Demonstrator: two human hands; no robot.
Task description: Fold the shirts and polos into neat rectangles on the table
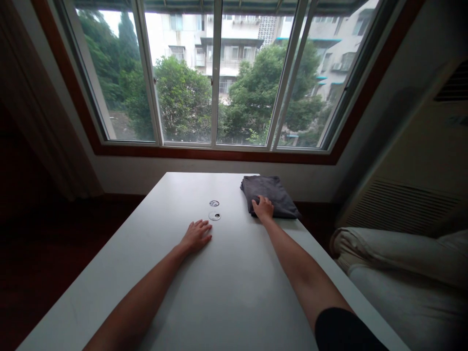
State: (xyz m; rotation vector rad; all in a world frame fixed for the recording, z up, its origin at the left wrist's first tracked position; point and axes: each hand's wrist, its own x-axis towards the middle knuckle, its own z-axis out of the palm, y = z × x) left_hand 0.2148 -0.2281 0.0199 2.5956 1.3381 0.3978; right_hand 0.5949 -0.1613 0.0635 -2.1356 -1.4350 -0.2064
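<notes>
A folded dark grey cloth lies at the far right of a white table. My right hand rests on the cloth's near edge, fingers curled over it. My left hand lies flat on the bare tabletop, palm down, fingers apart, holding nothing. Just beyond its fingertips sit two small round cable openings in the table surface.
A wide window fills the wall behind the table, with trees and buildings outside. A pale sofa or cushion stands close to the table's right side. A curtain hangs at the left. A large air-conditioning unit stands at the right.
</notes>
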